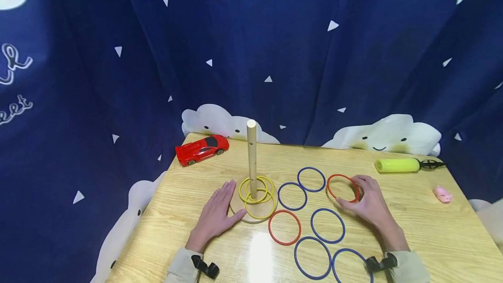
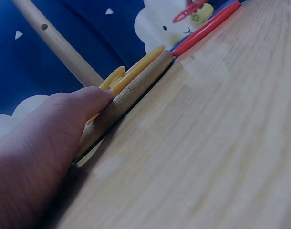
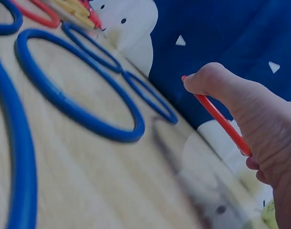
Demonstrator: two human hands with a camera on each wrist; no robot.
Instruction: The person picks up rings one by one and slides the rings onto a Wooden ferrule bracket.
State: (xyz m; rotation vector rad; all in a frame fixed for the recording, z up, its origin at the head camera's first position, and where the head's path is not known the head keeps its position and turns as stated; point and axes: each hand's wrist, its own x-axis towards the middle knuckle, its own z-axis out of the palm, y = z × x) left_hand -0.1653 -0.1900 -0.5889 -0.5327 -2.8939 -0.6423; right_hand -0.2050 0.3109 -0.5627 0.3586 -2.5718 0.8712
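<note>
A wooden peg (image 1: 251,160) stands upright on a round wooden base (image 1: 239,213), with three yellow rings (image 1: 257,193) lying round it. My left hand (image 1: 232,202) lies flat on the table, fingers straight, thumb and fingertips against the base's left edge (image 2: 131,95). My right hand (image 1: 351,193) pinches a red ring (image 1: 342,188) at its right side and tilts it up off the table (image 3: 222,121). A second red ring (image 1: 284,227) and several blue rings (image 1: 328,225) lie flat between my hands.
A red toy car (image 1: 201,149) sits at the table's far left corner. A yellow-green hand pump (image 1: 397,165) and a small pink toy (image 1: 442,194) lie at the far right. A dark blue curtain hangs close behind the wooden table (image 1: 432,235).
</note>
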